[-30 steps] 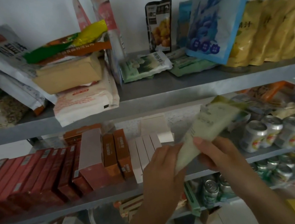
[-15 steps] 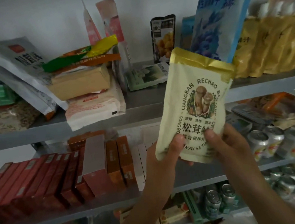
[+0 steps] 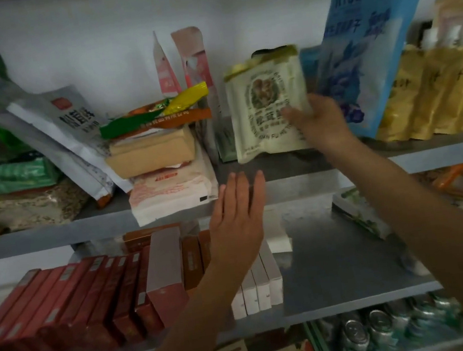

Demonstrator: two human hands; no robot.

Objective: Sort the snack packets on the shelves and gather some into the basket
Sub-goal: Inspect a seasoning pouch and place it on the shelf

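A cream mushroom packet [image 3: 265,107] with a gold top edge stands upright over the upper shelf [image 3: 299,187], its bottom edge near the shelf surface. My right hand [image 3: 320,123] grips its lower right side. My left hand [image 3: 237,218] hovers flat with fingers apart in front of the shelf edge, below the packet, holding nothing. The packet hides a dark pouch and green packets behind it. No basket is in view.
A tall blue bag [image 3: 368,41] leans just right of the packet, with yellow pouches [image 3: 433,92] beyond. A stack of packets and a tan block [image 3: 151,153] lies to the left. Red boxes [image 3: 80,304] and white boxes [image 3: 255,286] fill the middle shelf; cans [image 3: 389,331] sit below.
Both hands held the packet in front of the shelves. Now my right hand alone has carried it up to the upper shelf, and my left hand has let go and dropped away, open.
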